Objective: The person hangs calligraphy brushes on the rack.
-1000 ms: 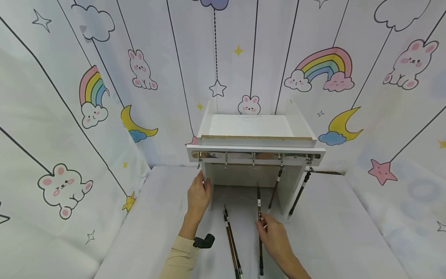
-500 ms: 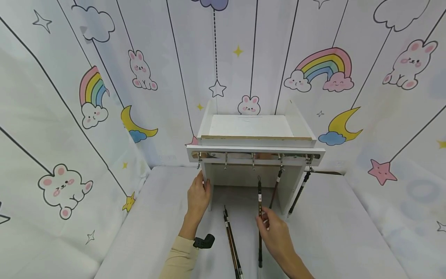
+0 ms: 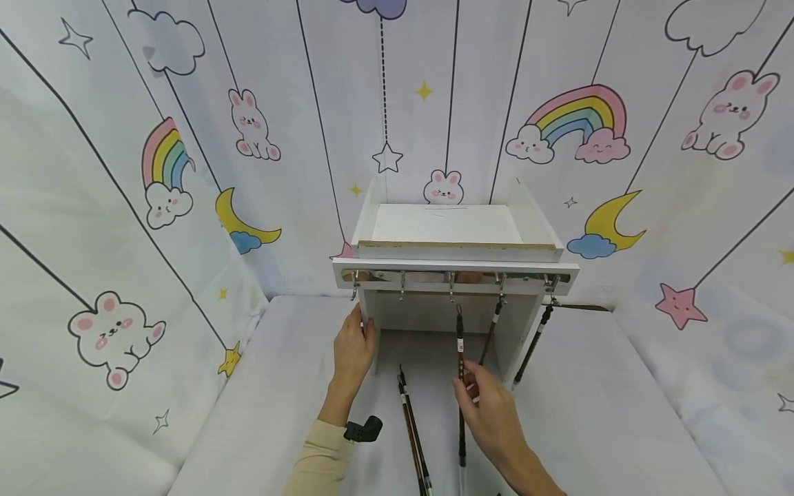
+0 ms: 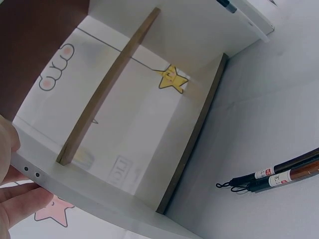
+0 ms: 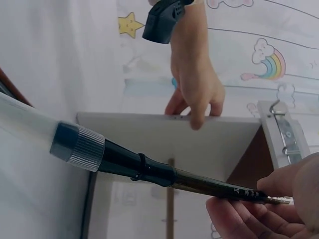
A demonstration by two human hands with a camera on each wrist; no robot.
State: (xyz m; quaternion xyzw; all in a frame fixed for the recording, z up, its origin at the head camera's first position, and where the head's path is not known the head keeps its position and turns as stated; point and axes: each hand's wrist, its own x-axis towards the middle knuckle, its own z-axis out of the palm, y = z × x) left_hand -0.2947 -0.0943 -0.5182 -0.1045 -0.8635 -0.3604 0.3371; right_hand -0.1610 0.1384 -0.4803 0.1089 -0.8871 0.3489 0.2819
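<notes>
My right hand (image 3: 490, 406) pinches a calligraphy brush (image 3: 460, 342) between thumb and fingers, its hanging loop upward just under the middle hook (image 3: 451, 291) of a white shelf unit (image 3: 446, 265). In the right wrist view the brush's ferrule end with a clear cap (image 5: 27, 119) points away from the fingers. My left hand (image 3: 352, 348) grips the unit's left side panel (image 5: 149, 118), thumb on the inner side and fingers outside. Two brushes hang on the right-hand hooks, one dark brush (image 3: 533, 344) outermost and one reddish-brown brush (image 3: 492, 331) beside it.
More brushes (image 3: 414, 434) lie together on the white cloth (image 3: 298, 344), between my forearms. The unit's front rail carries several metal hooks, the left ones bare. Behind stands a printed curtain (image 3: 285, 138) with rainbows and rabbits.
My right hand has raised the brush, bringing its loop up close below the middle hook. The left hand stays on the side panel.
</notes>
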